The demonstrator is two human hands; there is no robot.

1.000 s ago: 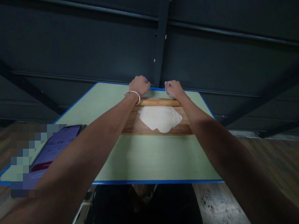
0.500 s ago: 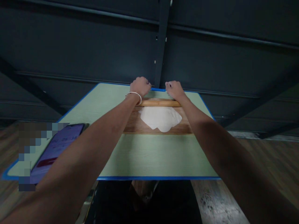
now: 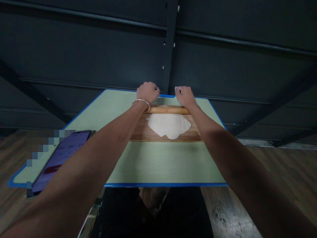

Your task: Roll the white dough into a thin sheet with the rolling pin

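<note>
Head view: closed left hand [image 3: 148, 91] and right hand [image 3: 184, 95] press the rolling pin [image 3: 167, 109] at twelve o'clock of the dough [image 3: 169, 125]; I fear it overruns the board [image 3: 138, 134].

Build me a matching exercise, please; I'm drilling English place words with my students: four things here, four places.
1 rolling pin
2 dough
3 phone
4 bracelet

a around the wrist of the left hand
b flat on the wooden board
c under the left hand and right hand
d by the table's left edge

Pairs: 1-c, 2-b, 3-d, 4-a
</note>
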